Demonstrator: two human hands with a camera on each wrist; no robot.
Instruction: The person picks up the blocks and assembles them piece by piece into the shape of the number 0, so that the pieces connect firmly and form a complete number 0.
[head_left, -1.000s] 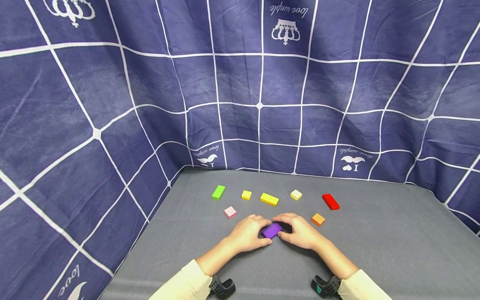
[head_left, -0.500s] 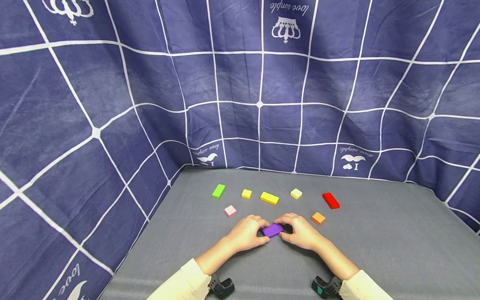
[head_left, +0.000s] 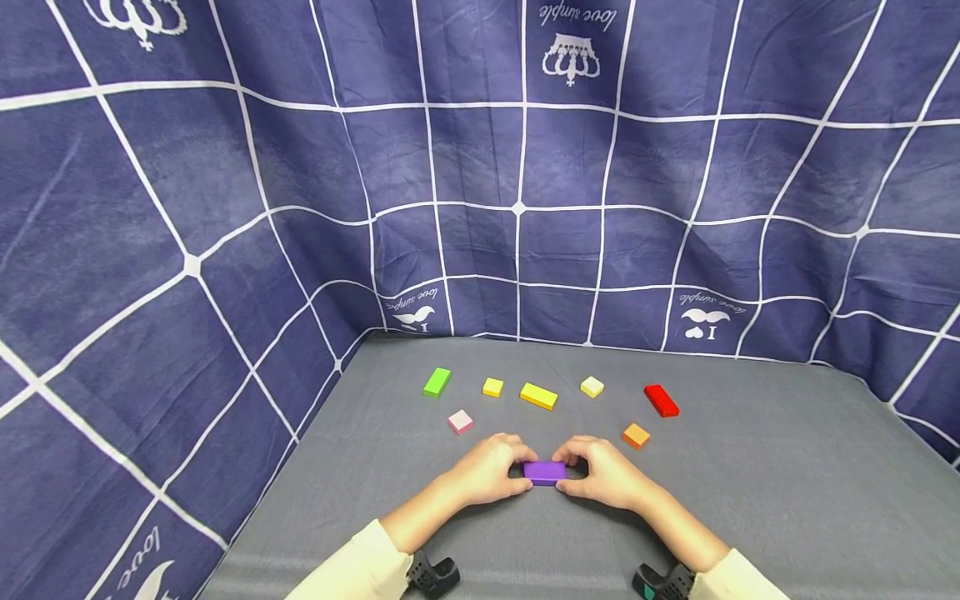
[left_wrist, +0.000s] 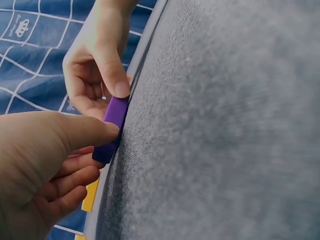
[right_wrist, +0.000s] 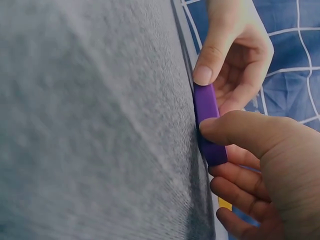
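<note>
1. The purple block is the landmark here: an oblong piece at the surface of the grey cloth-covered table, one long side facing the person. Whether its underside touches the cloth I cannot tell.
2. At the purple block's left end, the left hand pinches it, thumb on the near long side and fingers curled to the far side.
3. At the purple block's right end, the right hand pinches it the same way; a stretch of purple shows between the two thumbs.
4. Beyond the purple block and to its left lie the pink block, the small yellow block and, farthest left, the green block.
5. Almost straight beyond the purple block is the long yellow block.
6. Beyond the purple block and to its right sit the pale yellow block, the orange block and, farthest right, the red block.
7. Well beyond the purple block, past the table's far edge, hangs a blue curtain with white grid lines.
</note>
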